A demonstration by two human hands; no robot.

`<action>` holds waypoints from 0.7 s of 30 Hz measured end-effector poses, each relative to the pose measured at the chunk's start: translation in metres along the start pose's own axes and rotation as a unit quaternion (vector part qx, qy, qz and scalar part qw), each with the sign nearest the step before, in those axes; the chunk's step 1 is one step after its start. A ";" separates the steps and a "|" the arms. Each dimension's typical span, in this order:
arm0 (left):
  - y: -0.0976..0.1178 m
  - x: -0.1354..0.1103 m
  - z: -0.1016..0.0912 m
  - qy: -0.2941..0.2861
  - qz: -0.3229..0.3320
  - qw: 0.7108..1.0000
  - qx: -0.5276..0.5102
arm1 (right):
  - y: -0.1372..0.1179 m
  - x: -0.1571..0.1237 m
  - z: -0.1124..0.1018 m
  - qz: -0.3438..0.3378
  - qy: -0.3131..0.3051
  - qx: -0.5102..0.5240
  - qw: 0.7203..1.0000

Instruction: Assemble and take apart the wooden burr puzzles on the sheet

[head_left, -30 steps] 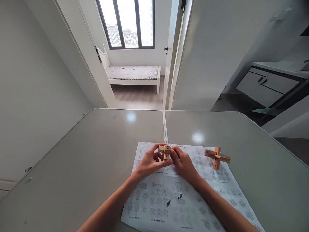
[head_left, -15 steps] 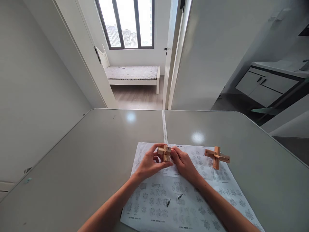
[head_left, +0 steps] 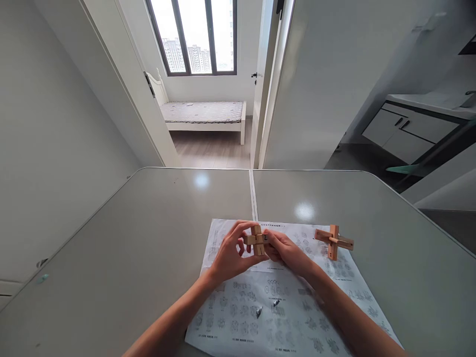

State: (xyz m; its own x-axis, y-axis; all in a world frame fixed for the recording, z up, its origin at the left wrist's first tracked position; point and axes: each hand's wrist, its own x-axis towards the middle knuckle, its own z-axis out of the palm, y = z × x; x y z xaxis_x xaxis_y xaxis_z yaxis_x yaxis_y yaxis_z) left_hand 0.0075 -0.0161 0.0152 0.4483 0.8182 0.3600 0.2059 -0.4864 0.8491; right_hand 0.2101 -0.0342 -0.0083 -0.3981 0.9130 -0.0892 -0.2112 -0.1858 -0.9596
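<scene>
Between my two hands is a small wooden burr puzzle made of interlocking blocks, with a dark mark on its right-hand block. My left hand grips it from top and bottom, the thumb below and the fingers above. On the right side, my right hand pinches the marked block between thumb and fingers. Both hands are above a large printed sheet covered in puzzle diagrams. To the right, a second wooden puzzle in a cross shape rests on the sheet's upper right part.
A grey table with a pale seam down its far half lies under the sheet. The sheet has two small torn spots. Past the table's far edge are an open door, a bed and a window. At right stands a white cabinet.
The held puzzle has turned, so its marked block now points right instead of lying at the top. My right hand has shifted slightly with it. The other puzzle stays put.
</scene>
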 end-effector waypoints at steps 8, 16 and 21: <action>-0.009 0.003 0.000 -0.012 0.006 1.000 0.013 | 0.004 0.002 0.002 0.029 -0.002 0.105 0.994; -0.007 0.004 0.010 0.026 -0.088 0.996 -0.002 | 0.006 0.012 -0.009 -0.022 0.157 0.340 0.927; -0.007 0.004 0.008 0.011 -0.130 0.991 0.011 | 0.009 0.015 -0.021 -0.072 0.214 0.357 0.906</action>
State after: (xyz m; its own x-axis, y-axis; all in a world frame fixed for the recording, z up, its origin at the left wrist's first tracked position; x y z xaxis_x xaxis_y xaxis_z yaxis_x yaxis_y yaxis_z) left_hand 0.0148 -0.0118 0.0077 0.3577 0.9236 0.1381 0.3304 -0.2635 0.9063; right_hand 0.2212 -0.0143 -0.0237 0.0310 0.9753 -0.2186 -0.8185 -0.1007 -0.5656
